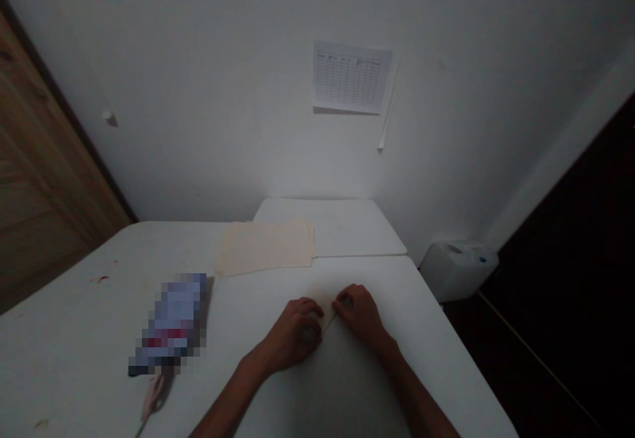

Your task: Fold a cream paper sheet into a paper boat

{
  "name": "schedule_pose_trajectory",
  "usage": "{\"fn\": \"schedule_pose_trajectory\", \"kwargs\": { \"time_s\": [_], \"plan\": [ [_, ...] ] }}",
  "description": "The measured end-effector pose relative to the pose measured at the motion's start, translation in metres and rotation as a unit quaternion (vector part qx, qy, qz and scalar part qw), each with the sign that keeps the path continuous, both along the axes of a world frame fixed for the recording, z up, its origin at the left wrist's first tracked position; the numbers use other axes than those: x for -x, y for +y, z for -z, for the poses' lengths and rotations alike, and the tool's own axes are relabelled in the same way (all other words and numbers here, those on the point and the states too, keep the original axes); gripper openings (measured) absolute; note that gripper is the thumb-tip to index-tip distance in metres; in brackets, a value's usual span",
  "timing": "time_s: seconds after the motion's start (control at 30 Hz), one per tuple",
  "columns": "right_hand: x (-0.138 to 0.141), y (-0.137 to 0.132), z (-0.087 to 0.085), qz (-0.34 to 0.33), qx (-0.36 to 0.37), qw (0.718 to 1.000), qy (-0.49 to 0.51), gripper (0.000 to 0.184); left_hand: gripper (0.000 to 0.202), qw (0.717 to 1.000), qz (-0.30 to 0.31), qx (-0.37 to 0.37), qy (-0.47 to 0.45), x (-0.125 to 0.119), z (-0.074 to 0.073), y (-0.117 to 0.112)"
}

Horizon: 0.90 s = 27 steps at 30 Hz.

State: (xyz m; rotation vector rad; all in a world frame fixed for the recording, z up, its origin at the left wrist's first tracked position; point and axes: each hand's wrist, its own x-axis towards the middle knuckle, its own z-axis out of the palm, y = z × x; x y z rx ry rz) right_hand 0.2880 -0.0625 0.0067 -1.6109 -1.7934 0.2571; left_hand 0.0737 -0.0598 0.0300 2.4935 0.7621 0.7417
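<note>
A small piece of cream paper (327, 313) lies on the white table between my two hands, partly covered by them. My left hand (296, 335) is curled at its left edge, with fingertips and thumb closed on it. From the other side my right hand (363, 317) pinches the paper's right edge between thumb and forefinger. Farther back and to the left lies a stack of larger cream sheets (268, 246), apart from both hands.
A pixelated bluish item (173, 322) with a pale strap (153, 395) rests on the table's left side. A printed chart (350, 77) hangs on the wall. A whitish plastic container (456, 269) stands beyond the right edge. Wooden boards (44, 153) are at far left.
</note>
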Motion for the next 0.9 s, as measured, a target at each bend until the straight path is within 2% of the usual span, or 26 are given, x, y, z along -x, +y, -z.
{"fn": "schedule_pose_trajectory", "kwargs": {
  "time_s": [0.1, 0.17, 0.23, 0.3, 0.4, 0.5, 0.57, 0.73, 0.9],
  "plan": [
    [0.0, 0.002, 0.001, -0.026, 0.036, 0.994, 0.096, 0.012, 0.006, 1.0, -0.002, 0.003, 0.0, -0.001, 0.003, 0.0],
    [0.001, 0.002, 0.0, -0.054, 0.049, 0.984, 0.165, 0.015, 0.003, 0.999, -0.025, -0.002, -0.02, -0.003, 0.007, 0.002],
    [0.001, 0.002, -0.002, -0.066, 0.043, 0.977, 0.2, 0.018, 0.006, 0.993, -0.089, -0.014, -0.074, -0.005, 0.01, 0.006],
    [0.001, 0.0, -0.005, -0.066, 0.036, 0.975, 0.208, 0.02, 0.015, 0.971, -0.183, -0.019, -0.15, -0.006, 0.012, 0.011],
    [0.001, -0.003, -0.01, -0.07, 0.03, 0.973, 0.216, 0.021, 0.032, 0.931, -0.281, 0.061, -0.225, -0.006, 0.012, 0.018],
    [0.002, -0.006, -0.013, -0.076, 0.027, 0.973, 0.217, 0.02, 0.034, 0.909, -0.271, 0.191, -0.253, -0.006, 0.008, 0.021],
    [0.002, -0.007, -0.014, -0.077, 0.029, 0.974, 0.211, 0.019, 0.033, 0.898, -0.252, 0.234, -0.276, -0.006, 0.005, 0.02],
    [0.002, -0.007, -0.012, -0.085, 0.029, 0.974, 0.21, 0.018, 0.032, 0.878, -0.253, 0.258, -0.314, -0.009, 0.0, 0.018],
    [0.006, -0.007, -0.01, -0.099, 0.047, 0.965, 0.236, 0.018, 0.03, 0.874, -0.24, 0.275, -0.319, -0.012, 0.002, 0.015]
  ]
}}
